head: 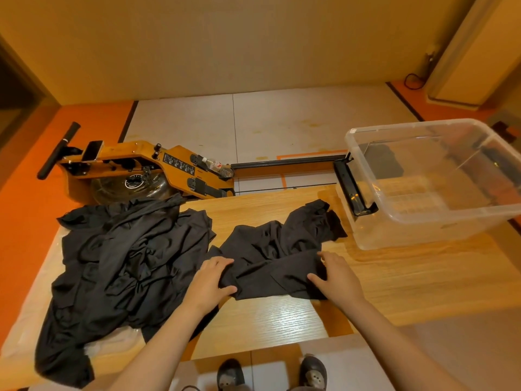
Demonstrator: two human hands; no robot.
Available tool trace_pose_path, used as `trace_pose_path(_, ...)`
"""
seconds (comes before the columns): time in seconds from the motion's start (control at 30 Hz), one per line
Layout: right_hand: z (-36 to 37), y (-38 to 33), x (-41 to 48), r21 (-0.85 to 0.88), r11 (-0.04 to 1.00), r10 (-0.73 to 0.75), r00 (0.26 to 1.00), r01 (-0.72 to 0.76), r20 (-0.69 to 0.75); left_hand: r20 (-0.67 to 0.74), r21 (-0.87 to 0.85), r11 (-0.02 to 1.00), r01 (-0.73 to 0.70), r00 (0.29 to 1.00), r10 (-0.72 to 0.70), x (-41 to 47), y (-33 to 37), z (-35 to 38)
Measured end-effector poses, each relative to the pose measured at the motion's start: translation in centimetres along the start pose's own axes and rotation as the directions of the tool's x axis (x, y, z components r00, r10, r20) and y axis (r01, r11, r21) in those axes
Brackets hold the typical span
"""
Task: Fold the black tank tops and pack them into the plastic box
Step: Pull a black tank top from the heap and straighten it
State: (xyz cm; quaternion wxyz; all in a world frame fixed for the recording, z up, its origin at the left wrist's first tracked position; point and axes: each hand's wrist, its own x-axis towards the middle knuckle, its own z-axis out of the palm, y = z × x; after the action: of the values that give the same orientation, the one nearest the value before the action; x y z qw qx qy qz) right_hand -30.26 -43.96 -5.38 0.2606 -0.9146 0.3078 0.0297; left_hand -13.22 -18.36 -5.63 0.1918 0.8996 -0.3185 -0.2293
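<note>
- Black knit, matte, no print visible: one tank top [279,258] lies on the wooden table [408,277] at centre frame, stretched from lower centre up toward the right.
- Its near part is doubled over into a flat band. The far part is rumpled, with a strap end or hem corner pointing at the box; I cannot tell which.
- Left hand [211,280] clenches the left end of the band, fingers curled over the top and thumb against the near edge.
- Right hand [338,277] grasps the right end of the band, with cloth caught between the spread thumb and the fingers.
- Pile of tank tops [124,263] sits at left of frame, same black fabric, heaped and creased. It touches the held one near the left hand. Single garments in the heap cannot be counted.
- Clear sheeting [42,300] shows under the pile at the left edge; its extent is hidden by the cloth.
- Plastic box [423,232], clear and lidless, stands on the table at right of frame, just beside the far end of the tank top. Its right side is cut off by the frame. Dark shapes seen through its walls are hard to place as inside or behind.
- Rowing machine [141,170], wood and black, lies on the floor beyond the table at upper left, with a water bottle [218,166] resting on it. Its rail runs right, behind the box.
- Two shoes [229,373] show at the bottom edge, partly cut off.
</note>
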Motion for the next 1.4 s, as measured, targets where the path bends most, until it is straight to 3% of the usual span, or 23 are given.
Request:
trace_pose_path(0.07,0.7,-0.7,1.0,0.041,0.999,-0.031,0.999,0.030,0.041,0.045,0.074,0.997,-0.015,0.999,0.011,0.4,0.1,0.4)
trace_pose_path(0.17,1.2,-1.1,2.4,0.041,0.998,0.051,0.995,-0.055,0.090,0.040,0.149,0.989,-0.009,0.999,0.003,0.7,-0.1,1.0)
trace_pose_path(0.27,1.3,-1.0,2.4,-0.026,1.000,0.018,1.000,-0.017,0.018,-0.015,0.172,0.985,-0.018,1.000,0.021,0.5,-0.3,1.1)
trace_pose_path(0.47,-1.9,-1.2,2.0,0.331,0.942,0.014,0.978,0.058,-0.210,-0.237,0.128,0.992,0.002,0.971,0.029,0.7,-0.6,-1.6)
trace_pose_path(0.63,-5.4,-1.2,0.2,0.535,0.831,0.053,0.938,0.149,-0.343,-0.337,0.095,0.986,-0.139,0.927,0.163,0.9,0.0,-3.8)
trace_pose_path(0.77,-3.0,2.5,-3.0,0.408,0.909,0.041,0.955,0.087,-0.295,-0.231,0.083,0.978,-0.190,0.951,0.205,-0.3,-0.6,-2.2)
trace_pose_path(0.97,0.7,6.5,-6.0,0.161,0.987,-0.006,0.998,0.015,-0.057,-0.171,0.077,0.996,-0.049,0.983,0.061,-1.1,-2.6,-0.1)
trace_pose_path(1.13,1.7,7.2,-6.0,0.154,0.987,0.053,0.998,-0.046,-0.042,-0.019,0.052,0.999,-0.006,1.000,0.007,-0.7,-2.8,0.0)
trace_pose_path(1.4,2.0,6.4,-4.9,0.143,0.967,0.219,0.974,-0.209,-0.056,0.019,0.050,0.998,0.046,0.999,-0.047,-0.3,-3.0,0.2)
